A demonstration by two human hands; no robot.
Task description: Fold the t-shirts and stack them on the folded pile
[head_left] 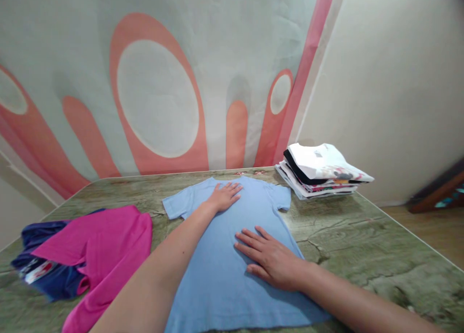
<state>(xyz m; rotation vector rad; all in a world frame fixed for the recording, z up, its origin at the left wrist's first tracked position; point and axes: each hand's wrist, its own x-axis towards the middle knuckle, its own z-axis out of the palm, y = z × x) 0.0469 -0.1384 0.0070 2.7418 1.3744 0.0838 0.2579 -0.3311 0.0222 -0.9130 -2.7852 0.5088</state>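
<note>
A light blue T-shirt (224,255) lies spread out on the table, its neckline at the far side and its hem towards me. My left hand (224,196) rests flat on the upper part of the shirt, just below the neckline, fingers spread. Lower down, on the right half of the shirt, my right hand (270,260) lies palm down with its fingers apart. Neither hand grips anything. My left forearm crosses over the left side of the shirt and hides part of it.
Pink clothing (112,241) and dark blue clothing (61,280) lie loosely heaped on the left of the wood-patterned table (348,241). A stack of folded clothes (319,166) with a white one on top stands at the back right. A wall is behind the table.
</note>
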